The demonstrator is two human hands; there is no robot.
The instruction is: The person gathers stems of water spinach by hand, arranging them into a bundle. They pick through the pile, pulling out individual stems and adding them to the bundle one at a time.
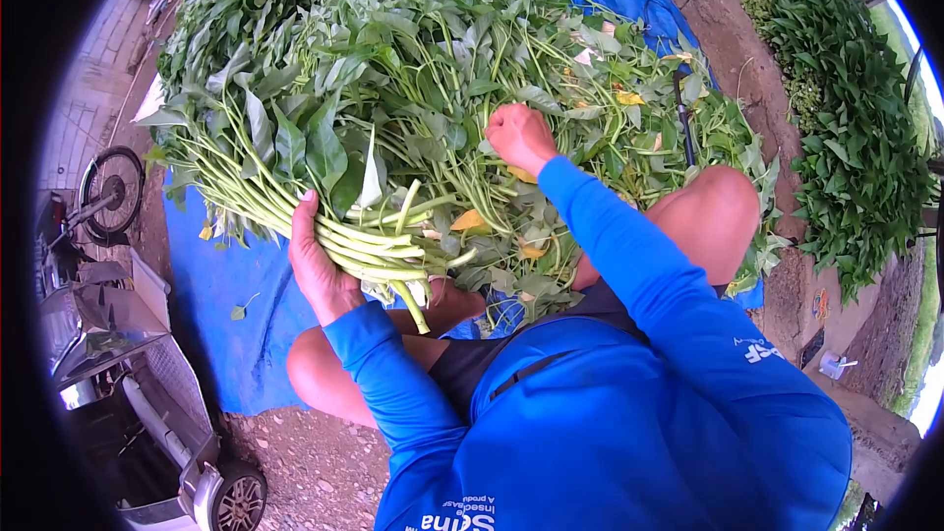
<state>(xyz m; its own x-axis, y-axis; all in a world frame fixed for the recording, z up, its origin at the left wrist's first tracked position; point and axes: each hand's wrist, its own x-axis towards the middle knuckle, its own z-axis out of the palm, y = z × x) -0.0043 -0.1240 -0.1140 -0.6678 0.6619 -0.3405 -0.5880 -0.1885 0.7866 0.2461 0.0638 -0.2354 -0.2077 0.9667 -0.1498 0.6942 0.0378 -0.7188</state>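
A bundle of long green stems with leaves (344,236) lies in my left hand (323,270), whose thumb is over the stems and whose other fingers are hidden beneath them. The cut ends point right, toward my lap. My right hand (521,140) is closed above the large heap of leafy greens (393,49); whatever its fingers hold is too small or hidden to make out. Several yellow leaves (470,221) lie among the stems between my hands.
A blue tarp (221,305) lies under the heap. On the right is another pile of greens (851,128). At the left are a wheel (113,195) and a vehicle with a cart-like metal body (162,403). My bent knees flank the work area.
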